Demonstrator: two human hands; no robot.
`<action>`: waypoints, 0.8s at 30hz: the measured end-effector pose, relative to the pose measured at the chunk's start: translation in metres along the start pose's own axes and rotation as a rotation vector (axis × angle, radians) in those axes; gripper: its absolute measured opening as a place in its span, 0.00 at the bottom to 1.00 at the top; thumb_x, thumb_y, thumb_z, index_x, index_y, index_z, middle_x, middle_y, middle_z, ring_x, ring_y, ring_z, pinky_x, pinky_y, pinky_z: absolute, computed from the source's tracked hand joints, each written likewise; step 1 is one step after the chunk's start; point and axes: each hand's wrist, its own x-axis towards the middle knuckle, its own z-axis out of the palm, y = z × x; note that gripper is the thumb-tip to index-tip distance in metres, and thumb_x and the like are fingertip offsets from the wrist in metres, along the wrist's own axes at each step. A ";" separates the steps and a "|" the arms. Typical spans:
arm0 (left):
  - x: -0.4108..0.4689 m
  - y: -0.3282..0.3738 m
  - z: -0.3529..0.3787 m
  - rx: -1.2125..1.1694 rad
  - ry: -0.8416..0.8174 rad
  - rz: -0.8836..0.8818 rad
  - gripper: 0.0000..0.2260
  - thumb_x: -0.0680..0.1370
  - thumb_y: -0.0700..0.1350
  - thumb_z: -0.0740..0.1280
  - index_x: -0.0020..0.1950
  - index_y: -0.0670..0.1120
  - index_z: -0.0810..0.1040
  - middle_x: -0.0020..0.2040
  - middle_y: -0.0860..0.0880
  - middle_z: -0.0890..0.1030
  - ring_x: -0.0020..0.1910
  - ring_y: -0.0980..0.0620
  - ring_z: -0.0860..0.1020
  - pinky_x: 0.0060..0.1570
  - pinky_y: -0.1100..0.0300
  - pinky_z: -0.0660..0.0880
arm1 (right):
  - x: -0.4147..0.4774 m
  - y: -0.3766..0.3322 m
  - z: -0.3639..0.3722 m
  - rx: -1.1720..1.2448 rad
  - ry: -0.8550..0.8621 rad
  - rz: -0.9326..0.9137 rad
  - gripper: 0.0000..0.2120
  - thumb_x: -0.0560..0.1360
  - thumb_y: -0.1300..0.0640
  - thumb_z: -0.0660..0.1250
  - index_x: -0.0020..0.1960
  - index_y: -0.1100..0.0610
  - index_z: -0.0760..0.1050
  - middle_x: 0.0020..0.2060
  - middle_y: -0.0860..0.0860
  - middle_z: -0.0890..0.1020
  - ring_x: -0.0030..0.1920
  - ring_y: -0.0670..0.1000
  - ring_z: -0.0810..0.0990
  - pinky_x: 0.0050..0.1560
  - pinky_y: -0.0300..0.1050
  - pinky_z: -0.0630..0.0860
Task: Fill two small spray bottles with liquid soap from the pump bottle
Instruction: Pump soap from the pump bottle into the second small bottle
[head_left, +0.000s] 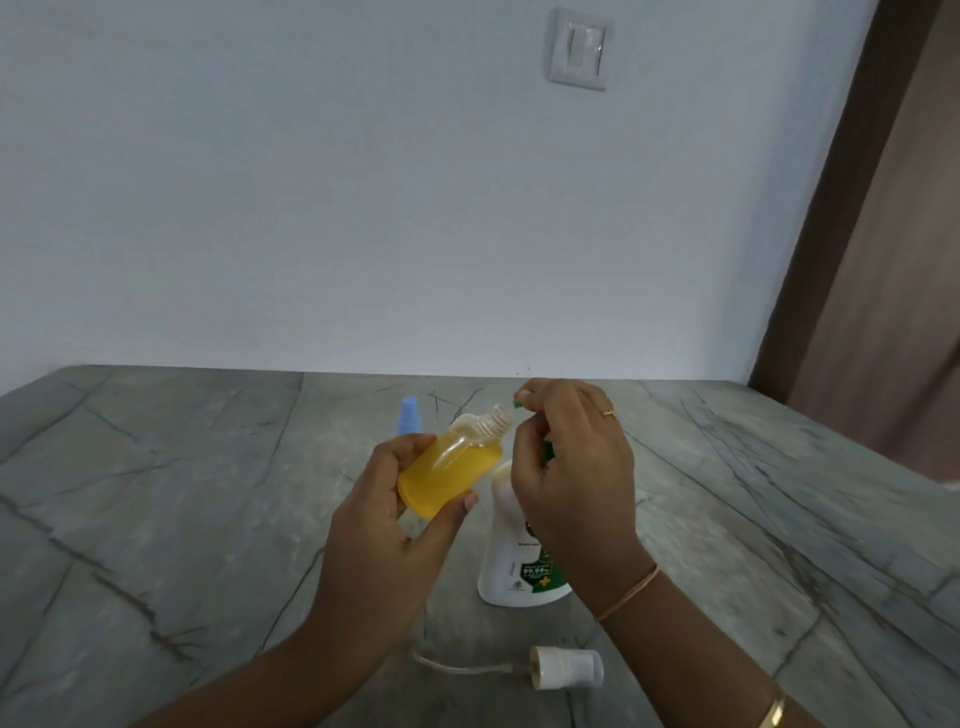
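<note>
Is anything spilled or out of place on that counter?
No spill shows. The one loose piece is a white spray cap with its tube, lying on its side on the counter. The small bottle in the left hand is uncapped and tilted at the pump bottle nozzle, so that fits.

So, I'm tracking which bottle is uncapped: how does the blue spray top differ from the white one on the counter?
The blue spray top stands upright at the back, behind the left hand; the white spray top lies on its side near the front. The white one is off its bottle, its dip tube bare on the counter; what the blue one sits on is hidden. Both are small spray heads.
</note>
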 end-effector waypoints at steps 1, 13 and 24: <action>0.000 0.000 0.000 -0.002 -0.006 0.001 0.18 0.64 0.57 0.68 0.50 0.63 0.66 0.48 0.68 0.71 0.46 0.65 0.75 0.39 0.78 0.70 | 0.001 0.000 -0.001 -0.006 -0.001 -0.004 0.10 0.70 0.63 0.56 0.41 0.62 0.76 0.37 0.54 0.81 0.41 0.52 0.77 0.36 0.47 0.77; 0.000 0.000 0.001 0.012 -0.002 0.004 0.18 0.64 0.57 0.68 0.50 0.63 0.65 0.48 0.69 0.70 0.46 0.65 0.74 0.41 0.77 0.68 | -0.006 -0.001 0.003 0.009 0.021 -0.010 0.10 0.70 0.65 0.56 0.42 0.63 0.76 0.38 0.55 0.81 0.44 0.50 0.74 0.40 0.48 0.78; 0.000 -0.001 0.001 -0.003 0.000 0.017 0.17 0.64 0.58 0.68 0.50 0.63 0.67 0.48 0.65 0.74 0.47 0.61 0.77 0.40 0.77 0.71 | 0.002 -0.002 0.001 -0.001 0.026 -0.019 0.09 0.70 0.64 0.57 0.40 0.63 0.76 0.36 0.54 0.80 0.41 0.52 0.76 0.36 0.48 0.77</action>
